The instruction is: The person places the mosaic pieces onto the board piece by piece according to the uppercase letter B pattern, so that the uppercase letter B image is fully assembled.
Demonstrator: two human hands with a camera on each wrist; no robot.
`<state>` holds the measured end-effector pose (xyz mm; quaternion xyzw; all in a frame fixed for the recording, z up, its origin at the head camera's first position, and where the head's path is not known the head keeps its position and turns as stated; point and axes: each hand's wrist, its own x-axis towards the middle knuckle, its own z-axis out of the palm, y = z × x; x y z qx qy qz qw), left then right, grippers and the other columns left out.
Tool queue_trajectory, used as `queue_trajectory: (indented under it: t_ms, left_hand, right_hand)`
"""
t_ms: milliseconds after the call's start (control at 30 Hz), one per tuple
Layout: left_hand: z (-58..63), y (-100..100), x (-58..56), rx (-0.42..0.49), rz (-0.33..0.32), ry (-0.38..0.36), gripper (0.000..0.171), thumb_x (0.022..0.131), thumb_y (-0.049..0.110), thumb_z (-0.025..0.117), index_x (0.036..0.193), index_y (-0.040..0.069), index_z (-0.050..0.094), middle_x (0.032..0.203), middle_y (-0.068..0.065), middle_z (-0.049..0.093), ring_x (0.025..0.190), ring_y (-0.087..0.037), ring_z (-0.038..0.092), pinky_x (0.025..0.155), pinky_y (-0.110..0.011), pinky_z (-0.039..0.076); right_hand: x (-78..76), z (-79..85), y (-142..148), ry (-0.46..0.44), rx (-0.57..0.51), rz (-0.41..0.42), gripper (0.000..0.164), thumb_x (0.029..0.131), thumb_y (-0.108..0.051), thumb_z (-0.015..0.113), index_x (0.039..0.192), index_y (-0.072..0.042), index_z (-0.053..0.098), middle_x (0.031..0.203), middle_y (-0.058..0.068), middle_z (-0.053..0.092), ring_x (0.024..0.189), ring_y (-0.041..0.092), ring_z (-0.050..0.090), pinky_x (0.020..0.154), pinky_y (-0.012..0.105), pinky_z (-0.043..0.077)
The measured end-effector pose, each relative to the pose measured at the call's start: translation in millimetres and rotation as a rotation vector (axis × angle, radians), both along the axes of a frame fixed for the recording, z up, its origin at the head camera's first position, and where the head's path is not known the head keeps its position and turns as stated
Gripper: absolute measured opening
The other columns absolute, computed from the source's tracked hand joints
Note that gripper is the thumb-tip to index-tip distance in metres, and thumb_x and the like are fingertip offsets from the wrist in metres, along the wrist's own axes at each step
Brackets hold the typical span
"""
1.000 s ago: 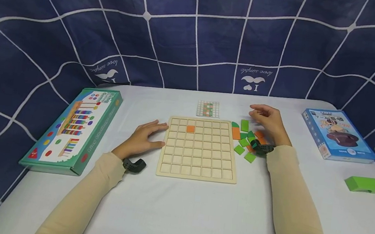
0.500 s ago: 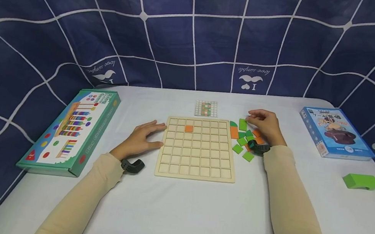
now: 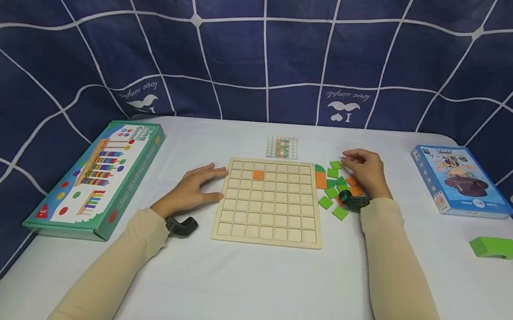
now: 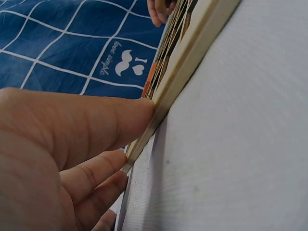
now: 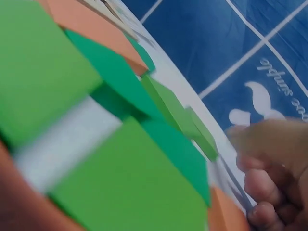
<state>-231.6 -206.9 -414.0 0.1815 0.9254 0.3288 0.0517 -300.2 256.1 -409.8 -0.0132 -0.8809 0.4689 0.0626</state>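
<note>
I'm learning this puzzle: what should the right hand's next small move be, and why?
Probably pinch the farthest light green tile: the right hand is close beside it, the board holds only one orange tile, and the pattern card shows green shapes as well.

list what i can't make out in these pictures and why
Head view: the card, its printed pattern too small to read.
Head view: parts of the orange pieces, hidden by the right hand and wrist device.
Right wrist view: whether that hand touches the nearest green piece; its foremost finger is blurred.
Right wrist view: the hand's remainder, cut off at right.
Left wrist view: part of the board, cut off at top.
</note>
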Motion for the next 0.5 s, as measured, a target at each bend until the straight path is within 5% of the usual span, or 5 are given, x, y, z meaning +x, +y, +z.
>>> queue_trajectory:
  t_ms: [167, 367, 500]
  left_hand:
    - [0.1, 1.2, 0.2, 0.001, 0.004, -0.004, 0.067, 0.097, 0.026, 0.079, 0.157, 0.008, 0.057, 0.169, -0.012, 0.046, 0.164, -0.038, 0.023, 0.132, -0.063, 0.008]
    - [0.2, 0.7, 0.4, 0.001, 0.003, 0.001, 0.067, 0.097, 0.026, 0.079, 0.157, 0.007, 0.057, 0.168, -0.013, 0.046, 0.164, -0.039, 0.023, 0.132, -0.063, 0.008]
    - [0.7, 0.4, 0.6, 0.003, 0.002, 0.001, 0.067, 0.097, 0.025, 0.079, 0.157, 0.007, 0.057, 0.168, -0.014, 0.046, 0.164, -0.039, 0.023, 0.132, -0.063, 0.008]
  right_hand:
    - [0.0, 1.9, 9.0, -0.090, 0.009, 0.074, 0.037, 0.105, -0.006, 0.060, 0.140, 0.002, 0.069, 0.133, 0.023, 0.066, 0.099, 0.024, 0.052, 0.079, 0.022, 0.045]
    - [-1.7, 5.8, 7.5, -0.142, 0.060, 0.163, 0.043, 0.100, -0.004, 0.066, 0.142, 0.004, 0.067, 0.118, 0.020, 0.057, 0.102, 0.029, 0.045, 0.083, 0.034, 0.041]
    - [-1.5, 8.9, 3.4, -0.141, 0.126, 0.200, 0.043, 0.099, -0.003, 0.065, 0.141, 0.007, 0.067, 0.126, 0.024, 0.055, 0.105, 0.033, 0.045, 0.087, 0.039, 0.042]
